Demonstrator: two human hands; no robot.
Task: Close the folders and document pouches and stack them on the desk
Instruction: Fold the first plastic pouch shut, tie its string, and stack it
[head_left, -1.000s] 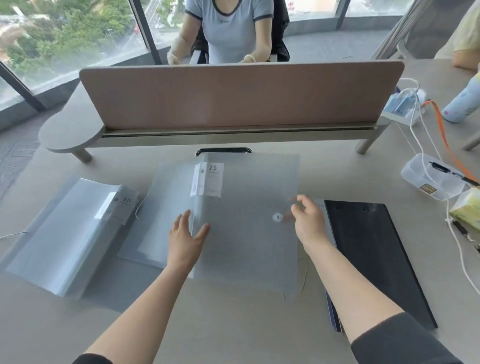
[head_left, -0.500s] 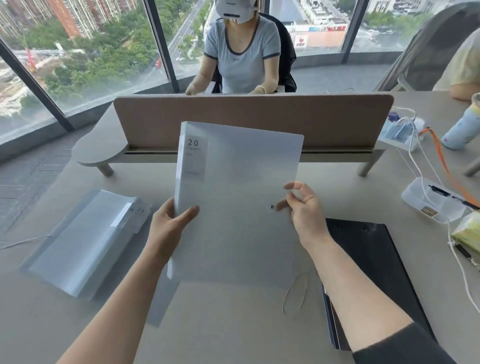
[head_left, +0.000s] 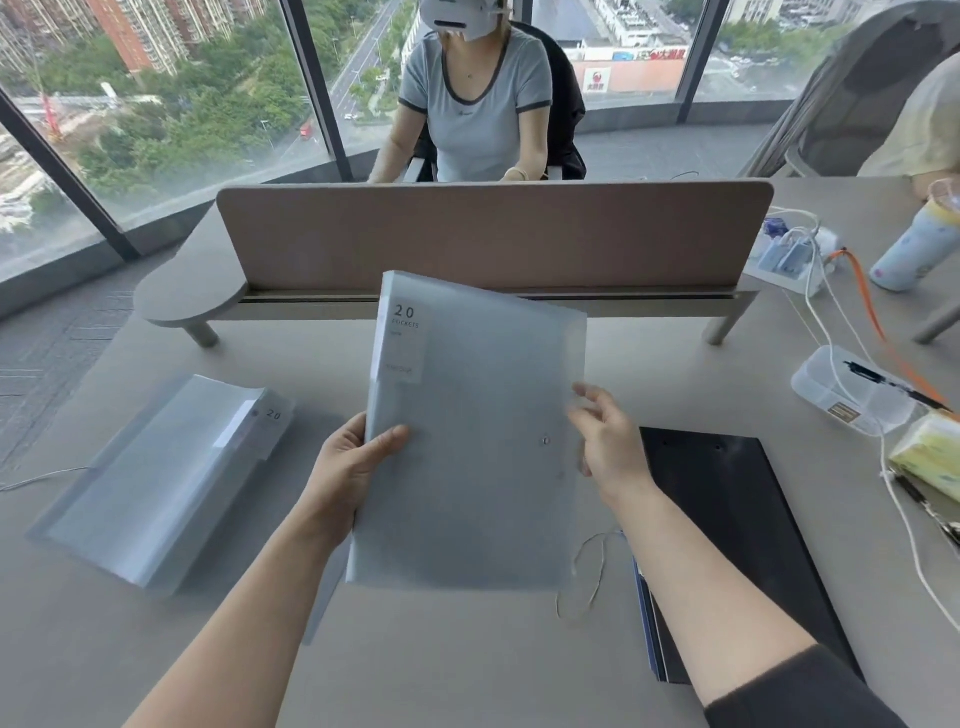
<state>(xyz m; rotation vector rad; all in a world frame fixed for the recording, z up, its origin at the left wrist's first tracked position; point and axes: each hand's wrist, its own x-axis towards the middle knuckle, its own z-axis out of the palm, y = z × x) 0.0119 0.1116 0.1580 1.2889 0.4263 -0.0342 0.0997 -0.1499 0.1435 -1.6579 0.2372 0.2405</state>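
A frosted grey folder labelled "20 pockets" is held closed and nearly upright above the desk. My left hand grips its left edge, thumb on the front cover. My right hand is at its right edge beside the small button, fingers loosely spread; a thin elastic cord dangles below. A second frosted folder lies at the left with its cover partly raised. A black folder lies flat on the right, on top of a blue one, partly hidden by my right forearm.
A brown divider screen crosses the desk behind the folders, with a person seated beyond it. At the right are a clear plastic box, white cables, a tissue pack and a pale blue bottle.
The frosted folder was folded shut on the desk, then lifted upright by both hands. It has now tilted slightly clockwise, and my right fingers have loosened at its edge.
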